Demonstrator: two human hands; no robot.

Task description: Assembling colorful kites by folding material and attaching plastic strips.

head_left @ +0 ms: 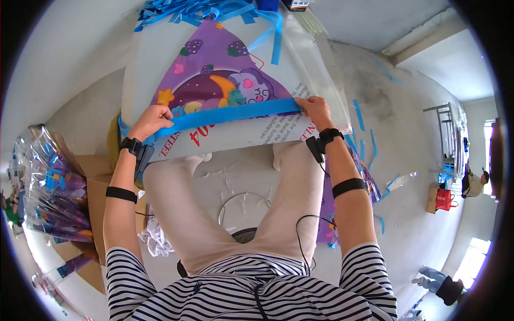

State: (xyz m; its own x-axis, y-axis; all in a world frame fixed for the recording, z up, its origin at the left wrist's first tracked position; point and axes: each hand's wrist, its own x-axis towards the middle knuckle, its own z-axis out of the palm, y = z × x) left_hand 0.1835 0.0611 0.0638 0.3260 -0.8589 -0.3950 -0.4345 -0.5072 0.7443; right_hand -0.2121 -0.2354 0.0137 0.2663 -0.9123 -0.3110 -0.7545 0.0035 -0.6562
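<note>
A purple triangular printed sheet (214, 48), like a kite sail, lies on a white board (214, 140) before my knees, its point facing away. Along its near edge runs a flat blue strip (230, 113), stretched nearly straight and tilted slightly up toward the right. My left hand (152, 120) is closed on the strip's left end, fingers bent over it. At the sheet's right corner, my right hand (316, 109) pinches the other end between thumb and fingers. The strip covers the sheet's near edge, so I cannot tell whether the two are joined.
Many loose blue strips (182, 10) are heaped at the board's far end. To the left stand a cardboard box (99, 171) and plastic-wrapped printed sheets (56, 187). Blue scraps (358, 115) litter the floor on the right. Far right are a red bag (444, 199) and a person (474, 182).
</note>
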